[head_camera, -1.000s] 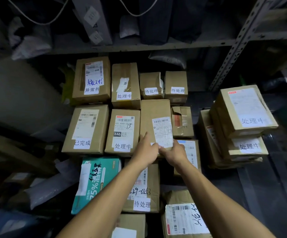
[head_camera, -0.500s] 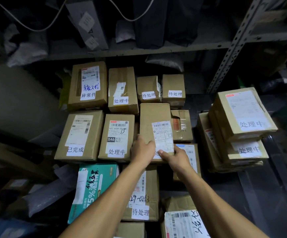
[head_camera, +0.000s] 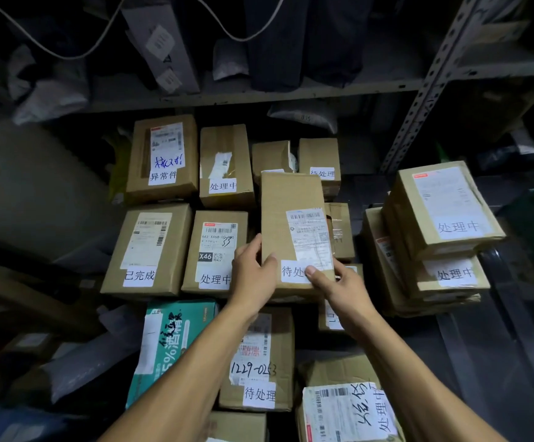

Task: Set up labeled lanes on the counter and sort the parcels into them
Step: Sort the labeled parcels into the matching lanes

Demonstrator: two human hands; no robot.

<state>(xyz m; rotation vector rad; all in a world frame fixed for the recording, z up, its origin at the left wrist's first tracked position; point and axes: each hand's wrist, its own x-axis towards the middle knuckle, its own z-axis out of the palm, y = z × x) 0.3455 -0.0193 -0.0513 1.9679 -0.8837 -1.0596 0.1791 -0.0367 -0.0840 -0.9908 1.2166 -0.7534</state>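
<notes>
A long brown parcel (head_camera: 291,202) with a shipping label and a white tag reading 待处理 is raised above the middle of the pile. My left hand (head_camera: 252,275) grips its near left edge, thumb on top. My right hand (head_camera: 339,285) grips its near right corner, thumb across the white tag. Around it lie tagged cardboard parcels: one marked 异常件 (head_camera: 163,157), one marked 已完成 (head_camera: 147,250), and two marked 处理中 (head_camera: 217,250) (head_camera: 225,167). Two small boxes (head_camera: 319,161) stand behind it. A parcel tagged 待处理 (head_camera: 259,362) lies under my left forearm.
A stack of flat boxes tagged 处理中 (head_camera: 444,212) stands to the right beside a metal shelf upright (head_camera: 418,106). A teal box (head_camera: 170,339) lies near left. Another labelled parcel (head_camera: 345,409) sits at the bottom. Grey mail bags (head_camera: 51,94) fill the shelf above.
Both hands have lifted the long parcel and drawn it toward me; its near end now shows the white 待处理 tag. The view has tilted slightly down.
</notes>
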